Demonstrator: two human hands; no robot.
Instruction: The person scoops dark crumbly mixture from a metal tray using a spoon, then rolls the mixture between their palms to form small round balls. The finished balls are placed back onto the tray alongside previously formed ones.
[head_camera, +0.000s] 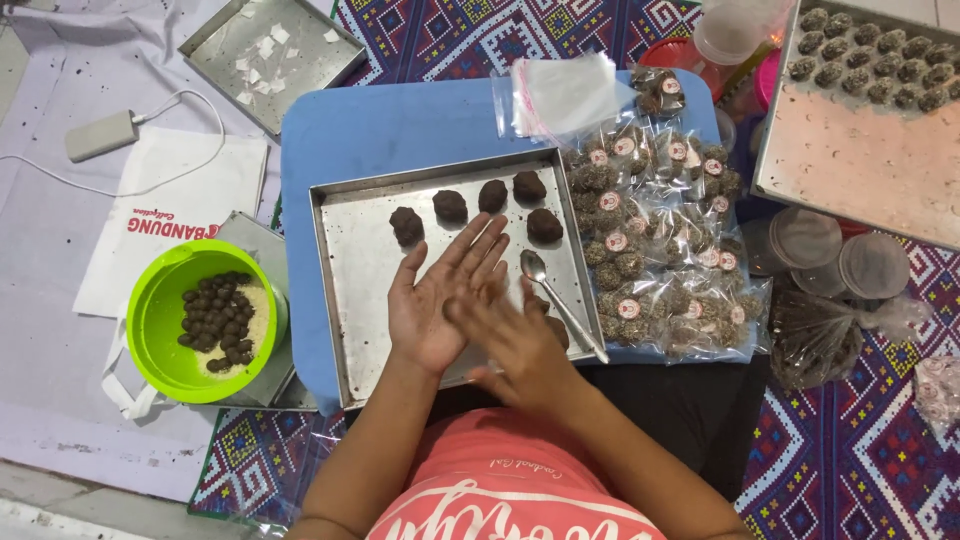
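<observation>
My left hand (432, 300) lies palm up over the metal tray (358, 262), fingers spread. My right hand (512, 335) presses across it, palm down and motion-blurred; whatever sits between the palms is hidden. Several dark brown dough balls (450, 205) rest in an arc at the tray's far side. A metal spoon (560, 300) lies on the tray just right of my hands. The tray sits on a blue board (400, 125).
A green bowl (160, 320) with small dark balls and pale crumbs stands at left. Clear packets of coated balls (655, 250) pile up right of the tray. A second tray (860, 160) with coated balls is at far right, plastic lids (840, 255) below it, an empty tray (270, 55) top left.
</observation>
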